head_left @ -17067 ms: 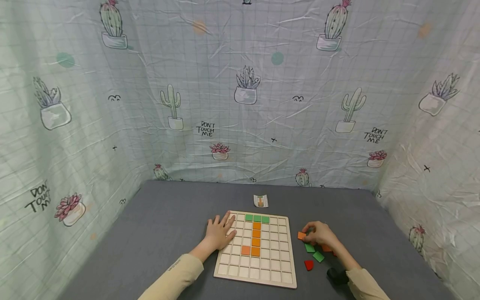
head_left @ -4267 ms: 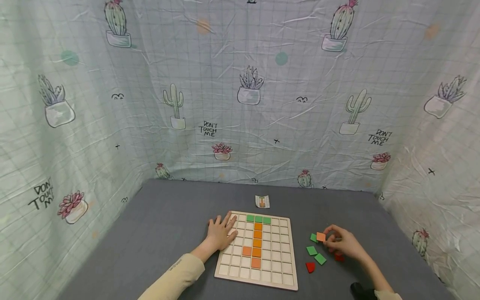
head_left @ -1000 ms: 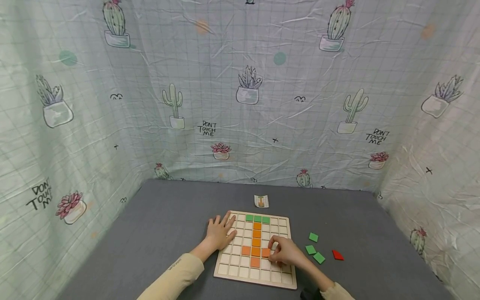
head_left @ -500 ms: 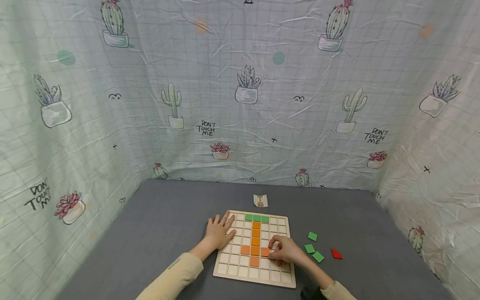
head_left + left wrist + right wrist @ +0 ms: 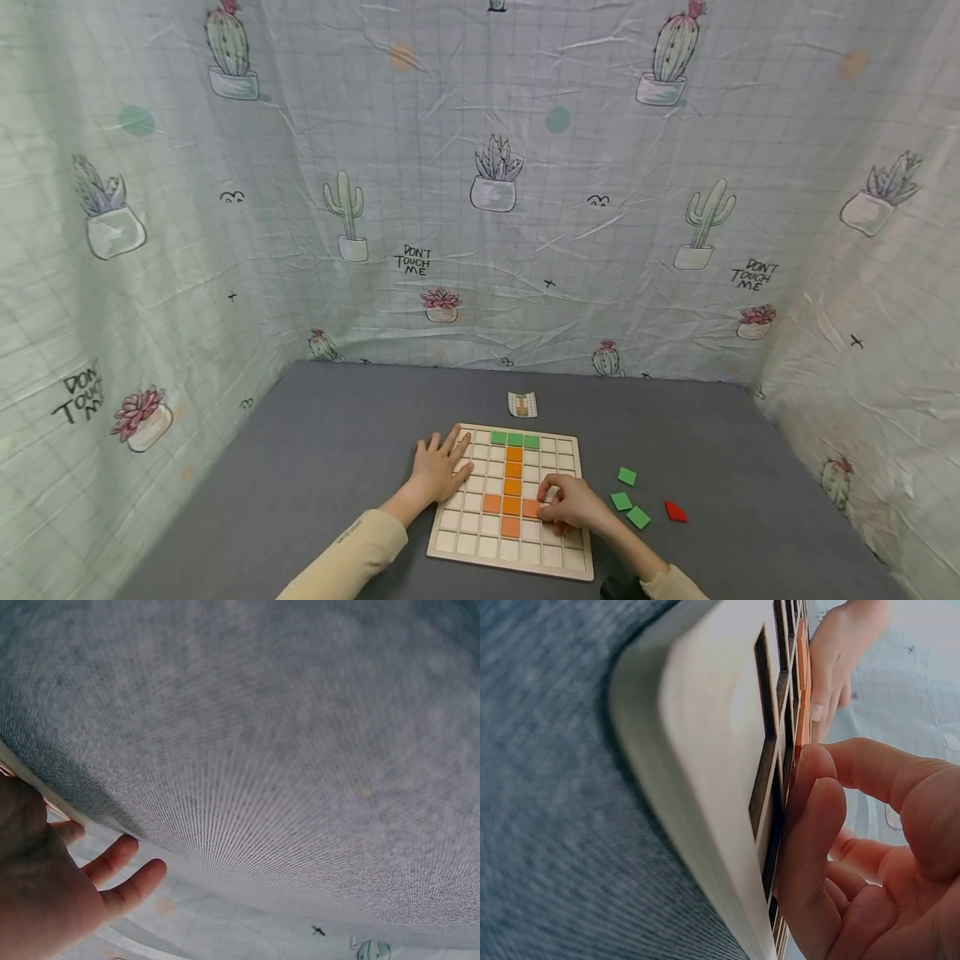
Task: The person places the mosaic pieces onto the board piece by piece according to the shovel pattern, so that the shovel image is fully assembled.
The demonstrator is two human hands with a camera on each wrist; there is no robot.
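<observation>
A wooden grid board [image 5: 547,569] lies on the table, with green square tiles [image 5: 515,439] in its far row. Below them runs a column of orange tiles [image 5: 513,470], with a lighter orange tile [image 5: 492,503] on the left and another [image 5: 510,527] beneath. My left hand [image 5: 435,471] rests spread over the board's left edge; in the left wrist view its fingers [image 5: 112,859] stretch out. My right hand [image 5: 570,504] pinches an orange tile [image 5: 531,508] at the cell right of the column. In the right wrist view, thumb and finger meet low over the cells.
Loose green tiles [image 5: 627,476] lie right of the board, with a red rounded piece [image 5: 676,511] farther right. A small pattern card [image 5: 522,405] lies beyond the board. A printed curtain [image 5: 495,250] stands behind the grey table [image 5: 360,433].
My right hand has carried the orange tile from the loose pieces on the right to the board. Earlier, another orange tile was added below the column. My left hand has stayed put.
</observation>
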